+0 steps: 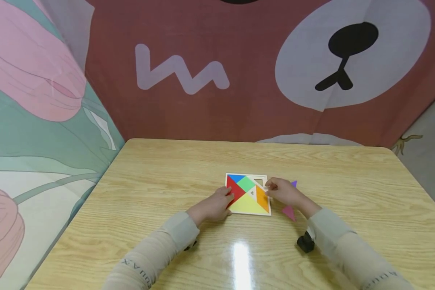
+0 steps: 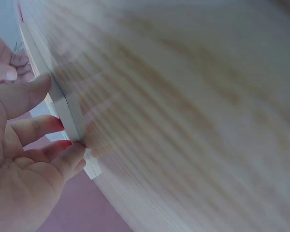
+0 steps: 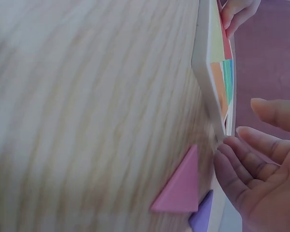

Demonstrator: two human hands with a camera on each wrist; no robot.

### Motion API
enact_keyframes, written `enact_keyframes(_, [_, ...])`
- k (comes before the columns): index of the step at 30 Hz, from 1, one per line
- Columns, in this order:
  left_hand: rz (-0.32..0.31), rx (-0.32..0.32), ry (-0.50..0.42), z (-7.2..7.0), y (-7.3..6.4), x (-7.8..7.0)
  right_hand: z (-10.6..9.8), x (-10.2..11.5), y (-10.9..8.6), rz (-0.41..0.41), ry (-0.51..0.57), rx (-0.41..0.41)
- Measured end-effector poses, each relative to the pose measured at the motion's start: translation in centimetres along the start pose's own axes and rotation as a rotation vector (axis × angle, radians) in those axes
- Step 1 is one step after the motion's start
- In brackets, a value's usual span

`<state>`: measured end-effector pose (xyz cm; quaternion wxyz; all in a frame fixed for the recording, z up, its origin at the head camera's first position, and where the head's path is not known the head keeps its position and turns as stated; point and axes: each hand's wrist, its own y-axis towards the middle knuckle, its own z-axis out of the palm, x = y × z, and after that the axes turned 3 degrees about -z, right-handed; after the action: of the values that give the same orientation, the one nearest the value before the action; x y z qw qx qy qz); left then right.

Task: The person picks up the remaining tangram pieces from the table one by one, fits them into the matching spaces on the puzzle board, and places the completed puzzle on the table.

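A square tangram board (image 1: 249, 214) with a white frame lies on the table. In it are a red triangle (image 1: 234, 192), a yellow triangle (image 1: 249, 204), an orange parallelogram (image 1: 262, 198), a green square (image 1: 246, 184) and a blue triangle (image 1: 235, 177). Its upper right recess and a small middle one show bare white with triangular holes. My left hand (image 1: 217, 204) holds the board's left side, fingertips over the red triangle, thumb along the frame. At the right edge, my right hand (image 1: 284, 191) has loosely bent fingers and an apart thumb; nothing shows between them.
A pink triangle (image 3: 181, 186) lies on the table to the right of the board. Beyond it, a purple piece (image 1: 294, 183) is partly hidden by my right hand. The wooden table (image 1: 159, 173) ends against a printed cloth backdrop (image 1: 188, 117).
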<state>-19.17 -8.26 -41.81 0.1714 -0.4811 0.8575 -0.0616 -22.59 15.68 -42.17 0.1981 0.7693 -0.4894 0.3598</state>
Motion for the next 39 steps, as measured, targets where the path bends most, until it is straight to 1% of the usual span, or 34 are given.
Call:
enact_keyframes(3, [0.006, -0.004, -0.003, 0.0, 0.0, 0.0, -0.3, -0.2, -0.6, 0.000, 0.005, 0.020])
enact_keyframes(6, [0.009, -0.004, -0.005, -0.1, -0.1, 0.0, -0.5, -0.3, -1.1, -0.005, -0.017, 0.033])
enact_keyframes(12, [0.000, 0.005, -0.004, -0.2, -0.2, -0.1, -1.0, -0.8, -1.9, -0.020, -0.056, 0.036])
enact_keyframes(16, [-0.004, 0.011, -0.006, -0.4, -0.2, -0.2, -1.4, -0.8, -2.6, -0.030, -0.068, 0.048])
enact_keyframes(21, [-0.009, 0.017, -0.001, -0.5, -0.3, -0.3, -1.8, -0.7, -3.3, -0.067, -0.077, 0.042])
enact_keyframes(24, [-0.008, 0.016, -0.003, -0.5, -0.3, -0.3, -1.8, -1.0, -3.7, -0.100, -0.083, 0.027])
enact_keyframes(25, [-0.007, 0.014, -0.001, -0.4, -0.3, -0.3, -1.8, -1.7, -3.7, -0.141, -0.081, 0.021])
enact_keyframes(28, [-0.011, 0.012, -0.004, -0.4, -0.3, -0.2, -1.8, -1.9, -4.0, -0.157, -0.099, 0.015])
enact_keyframes(31, [-0.018, 0.014, -0.014, -0.3, -0.2, -0.1, -1.8, -1.9, -4.2, -0.138, -0.129, 0.002])
enact_keyframes(32, [-0.020, 0.016, -0.018, -0.2, -0.2, -0.1, -1.8, -1.2, -4.4, -0.097, -0.147, 0.003])
enact_keyframes(39, [-0.007, 0.012, -0.023, -0.3, -0.2, -0.1, -1.4, -1.0, -4.8, -0.027, -0.266, -0.021])
